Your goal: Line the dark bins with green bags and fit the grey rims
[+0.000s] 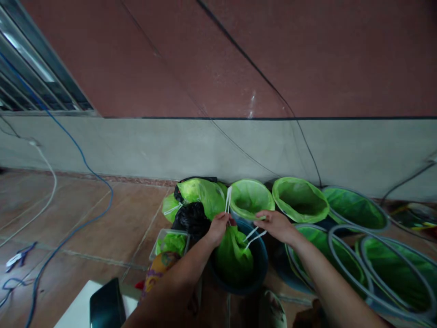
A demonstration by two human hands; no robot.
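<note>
A green drawstring bag (235,257), gathered at its neck, sits inside a dark blue bucket (262,269). My left hand (218,228) is closed on the bag's white cord near the neck, with a loop of cord standing up above the fingers. My right hand (275,224) is pinched at the other side, where white cord ends (254,239) run from the bag toward its fingers. Just behind, a bin lined with a green bag (251,193) stands upright against the wall; my right fingertips overlap its front rim.
More green-lined bins (300,196) stand at the right, with loose grey hoops (375,230) over the nearer ones. Filled green bags (201,193), a black plastic bag (191,218) and a clear tub (157,239) lie left. A phone (107,305), a blue cable (82,225) and scissors (20,258) are farther left.
</note>
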